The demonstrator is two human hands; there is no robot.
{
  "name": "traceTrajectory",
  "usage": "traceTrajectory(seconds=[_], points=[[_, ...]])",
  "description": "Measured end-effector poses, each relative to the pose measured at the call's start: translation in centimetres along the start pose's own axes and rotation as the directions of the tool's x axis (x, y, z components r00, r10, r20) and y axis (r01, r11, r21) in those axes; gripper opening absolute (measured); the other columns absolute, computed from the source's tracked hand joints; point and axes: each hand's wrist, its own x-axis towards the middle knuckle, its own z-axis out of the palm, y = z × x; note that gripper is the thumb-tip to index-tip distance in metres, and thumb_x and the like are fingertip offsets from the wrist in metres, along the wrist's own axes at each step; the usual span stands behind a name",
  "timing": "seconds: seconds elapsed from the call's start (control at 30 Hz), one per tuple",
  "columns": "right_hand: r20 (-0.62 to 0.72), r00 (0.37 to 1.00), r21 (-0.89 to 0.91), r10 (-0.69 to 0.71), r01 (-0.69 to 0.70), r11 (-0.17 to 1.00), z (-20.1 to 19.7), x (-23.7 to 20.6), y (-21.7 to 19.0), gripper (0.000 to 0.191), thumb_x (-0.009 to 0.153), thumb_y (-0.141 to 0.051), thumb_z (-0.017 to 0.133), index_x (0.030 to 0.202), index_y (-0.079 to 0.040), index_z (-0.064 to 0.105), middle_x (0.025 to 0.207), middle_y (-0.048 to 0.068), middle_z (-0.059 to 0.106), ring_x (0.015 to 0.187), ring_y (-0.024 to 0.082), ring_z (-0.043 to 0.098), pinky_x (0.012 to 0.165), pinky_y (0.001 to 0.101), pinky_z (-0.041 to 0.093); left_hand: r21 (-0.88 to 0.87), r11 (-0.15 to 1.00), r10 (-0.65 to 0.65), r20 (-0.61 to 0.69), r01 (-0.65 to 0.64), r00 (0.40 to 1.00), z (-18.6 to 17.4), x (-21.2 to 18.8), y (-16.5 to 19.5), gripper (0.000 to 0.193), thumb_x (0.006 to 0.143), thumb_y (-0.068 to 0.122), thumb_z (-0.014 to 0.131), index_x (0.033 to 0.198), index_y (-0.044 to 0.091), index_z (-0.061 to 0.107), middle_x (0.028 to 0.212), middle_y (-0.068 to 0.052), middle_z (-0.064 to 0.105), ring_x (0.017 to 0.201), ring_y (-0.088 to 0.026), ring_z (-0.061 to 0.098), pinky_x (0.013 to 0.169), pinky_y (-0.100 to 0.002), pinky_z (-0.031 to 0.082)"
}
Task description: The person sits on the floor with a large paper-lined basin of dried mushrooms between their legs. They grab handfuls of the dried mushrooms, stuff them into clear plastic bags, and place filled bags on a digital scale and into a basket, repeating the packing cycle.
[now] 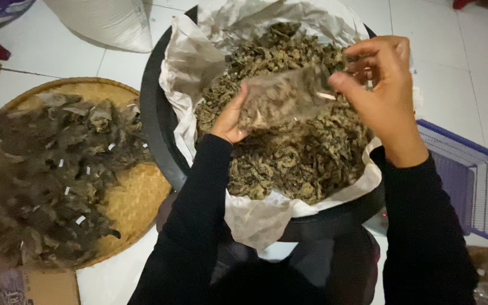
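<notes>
Hands [230,118] [382,85] pinch clear bag [280,99] above basin rim [153,130].

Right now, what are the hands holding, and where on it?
A small clear bag of dried leaves: left hand grips its left end, right hand pinches its right end.

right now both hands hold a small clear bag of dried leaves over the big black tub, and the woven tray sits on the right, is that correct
Not quite. The head view shows the woven tray on the left, not the right. The rest stands: the left hand and right hand hold a small clear bag of dried leaves over the big black tub.
</notes>
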Motion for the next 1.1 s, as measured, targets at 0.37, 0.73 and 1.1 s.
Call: traceTrajectory(seconds=[0.37,0.73,1.1], points=[[0.435,0.852,-0.42,0.291,-0.094,0.903,10.0,-6.1,19.6,0.029,0.093,-0.013,0.07,0.122,-0.006,0.07,0.115,0.019,0.069,0.103,0.036,0.064,0.088,0.0488,0.053,-0.087,0.963,0.214,-0.333,-0.255,0.919,-2.8,-0.9,2.4,0.083,0.082,0.068,0.069,0.14,0.011,0.054,0.136,-0.011,0.065,0.114,-0.025,0.072,0.085,-0.044,0.066],[0.489,0.731,-0.57,0.476,-0.145,0.808,13.4,-6.4,22.8,0.009,0.093,-0.012,0.074,0.098,-0.005,0.069,0.109,0.016,0.065,0.111,0.037,0.059,0.094,0.0507,0.052,-0.063,0.958,0.24,-0.361,-0.281,0.901,-4.1,0.3,2.0,0.083,0.083,0.064,0.072,0.144,0.011,0.054,0.138,-0.009,0.066,0.121,-0.025,0.067,0.1,-0.045,0.058],[0.059,0.961,0.434,0.271,-0.269,0.86,1.0,-2.4,10.0,0.033,0.101,0.005,0.075,0.122,-0.006,0.052,0.119,0.008,0.064,0.106,0.017,0.068,0.091,0.0311,0.063,-0.06,0.964,0.243,-0.204,-0.26,0.948,-3.4,0.7,1.1,0.069,0.096,0.048,0.068,0.152,0.017,0.041,0.146,-0.009,0.057,0.129,-0.026,0.062,0.105,-0.05,0.057]])
